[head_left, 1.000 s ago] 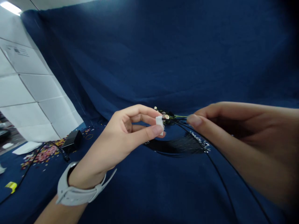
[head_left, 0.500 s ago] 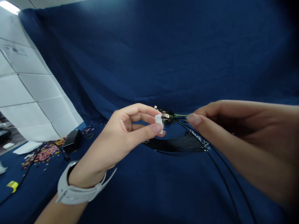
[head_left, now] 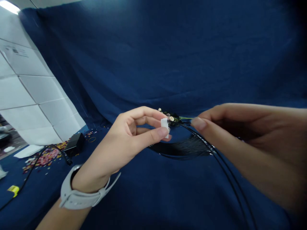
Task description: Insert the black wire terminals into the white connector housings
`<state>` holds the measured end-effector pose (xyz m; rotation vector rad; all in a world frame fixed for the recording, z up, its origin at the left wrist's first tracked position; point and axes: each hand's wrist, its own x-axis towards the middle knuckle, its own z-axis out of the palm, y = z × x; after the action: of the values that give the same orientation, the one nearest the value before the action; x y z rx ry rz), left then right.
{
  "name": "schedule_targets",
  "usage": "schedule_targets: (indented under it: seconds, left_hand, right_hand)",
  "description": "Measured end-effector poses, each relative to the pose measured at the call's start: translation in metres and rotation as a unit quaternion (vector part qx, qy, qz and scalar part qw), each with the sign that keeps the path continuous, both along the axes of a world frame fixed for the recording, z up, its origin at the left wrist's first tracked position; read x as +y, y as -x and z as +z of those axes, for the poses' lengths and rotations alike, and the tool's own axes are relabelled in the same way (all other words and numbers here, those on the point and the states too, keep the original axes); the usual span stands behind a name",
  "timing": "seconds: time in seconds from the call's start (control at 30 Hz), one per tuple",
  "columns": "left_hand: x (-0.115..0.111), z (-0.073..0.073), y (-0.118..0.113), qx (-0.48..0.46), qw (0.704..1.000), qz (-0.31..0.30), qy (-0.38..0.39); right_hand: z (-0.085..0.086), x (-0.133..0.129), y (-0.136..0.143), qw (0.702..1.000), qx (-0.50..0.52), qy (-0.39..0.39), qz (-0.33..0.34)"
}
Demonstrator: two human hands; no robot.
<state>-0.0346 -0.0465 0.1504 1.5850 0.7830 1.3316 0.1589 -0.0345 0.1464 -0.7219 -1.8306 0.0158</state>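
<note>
My left hand [head_left: 136, 131] is closed, pinching a small white plastic connector [head_left: 164, 127] between thumb and fingertips. To its right, my right hand [head_left: 247, 140] is closed too, with thumb and forefinger pinched on a thin black wire [head_left: 185, 122]. The wire's end lies near the connector; whether it touches cannot be made out. Two black cables [head_left: 223, 164] curve from near the fingertips down to the lower right. Beyond the hands, a bundle of fine black wires [head_left: 179, 149] with shiny tips rests on the blue cloth.
Small dried flowers [head_left: 171, 118] with green stems lie behind my fingertips. On the left are a black power adapter [head_left: 74, 143], scattered colourful bits [head_left: 45, 158], a black cord with a yellow tag [head_left: 14, 190] and a white panel [head_left: 35, 95]. A blue cloth backdrop [head_left: 179, 57] hangs behind.
My left hand has shifted slightly right with the connector. The wire beside it looks lower and less distinct at its end, and the cables have moved slightly left. My right hand stays nearly still.
</note>
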Motion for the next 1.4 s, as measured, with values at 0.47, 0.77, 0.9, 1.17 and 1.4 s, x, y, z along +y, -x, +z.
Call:
schedule_targets:
  seconds: [0.47,0.77,0.9,1.17,1.4]
  left_hand:
    - [-0.001,-0.005,-0.003,-0.006,0.999,0.021,-0.033]
    - [0.0,0.0,-0.001,0.001,0.998,0.039,-0.04]
    - [-0.001,0.005,0.003,-0.005,0.997,0.069,-0.046]
    - [-0.003,0.005,0.003,0.013,0.999,0.046,-0.015]
    - [-0.001,0.004,0.004,0.028,0.999,0.029,-0.02]
  right_hand:
    - [0.004,-0.005,0.006,0.999,-0.022,-0.031,0.018]
    - [0.011,0.022,-0.006,0.984,-0.046,0.124,0.12]
    - [-0.023,0.08,-0.011,0.953,-0.136,0.246,0.113]
    - [-0.159,0.154,0.004,0.927,-0.303,0.218,0.027]
    - [-0.156,0.15,0.011,0.92,-0.33,0.211,0.023]
